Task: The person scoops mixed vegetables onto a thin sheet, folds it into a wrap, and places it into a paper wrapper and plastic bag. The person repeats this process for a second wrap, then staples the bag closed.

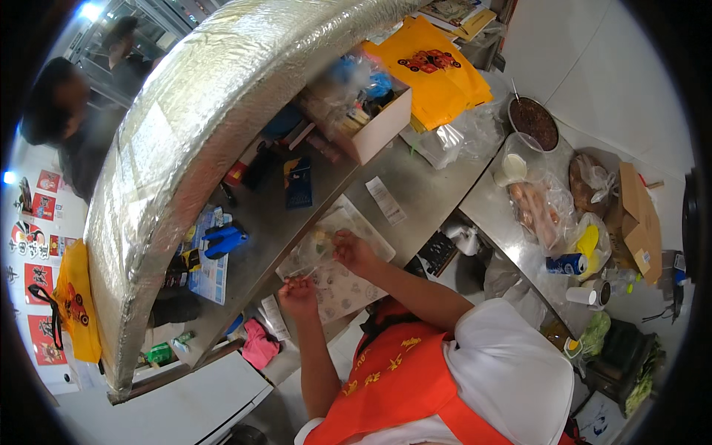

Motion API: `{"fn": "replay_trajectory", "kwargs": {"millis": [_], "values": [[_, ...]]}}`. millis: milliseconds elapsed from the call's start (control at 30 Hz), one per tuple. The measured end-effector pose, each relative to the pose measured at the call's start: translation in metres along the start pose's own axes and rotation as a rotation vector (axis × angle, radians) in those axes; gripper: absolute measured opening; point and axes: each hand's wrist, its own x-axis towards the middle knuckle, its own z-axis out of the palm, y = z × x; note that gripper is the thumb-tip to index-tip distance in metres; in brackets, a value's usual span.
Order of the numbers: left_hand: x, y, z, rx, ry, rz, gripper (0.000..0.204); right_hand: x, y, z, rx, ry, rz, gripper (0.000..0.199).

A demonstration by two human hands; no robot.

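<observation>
A thin clear plastic bag [308,256] with something pale and greenish in it lies over a sheet of printed paper [348,291] on the steel counter. At the near-left edge of the bag, my left hand [298,295] has its fingers closed in a pinch on the plastic. My right hand [351,251] pinches the bag's other side, fingers curled. A taut strand of plastic seems to run between the two hands. What exactly the bag holds is too blurred to tell. Beyond my right hand lies a white paper slip [386,200].
A foil-covered hood [222,96] arches over the left. Farther off stand a box of odds and ends [378,126] and yellow bags [430,74]. To the right are a pot of dark sauce [535,122], bagged food [541,211] and a blue can [566,264]. A pink cloth [259,343] lies left.
</observation>
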Motion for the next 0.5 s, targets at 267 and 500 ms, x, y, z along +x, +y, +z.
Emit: {"fn": "replay_trajectory", "kwargs": {"millis": [267,500], "values": [[0.022,-0.011,0.079,1.075,0.126,-0.266,0.014,0.008,0.026,0.032,-1.232,-0.415,-0.083,0.056],[0.029,-0.019,0.078,1.262,0.095,-0.116,0.007,0.018,0.004,0.038,-1.665,-0.364,-0.297,0.049]]}}
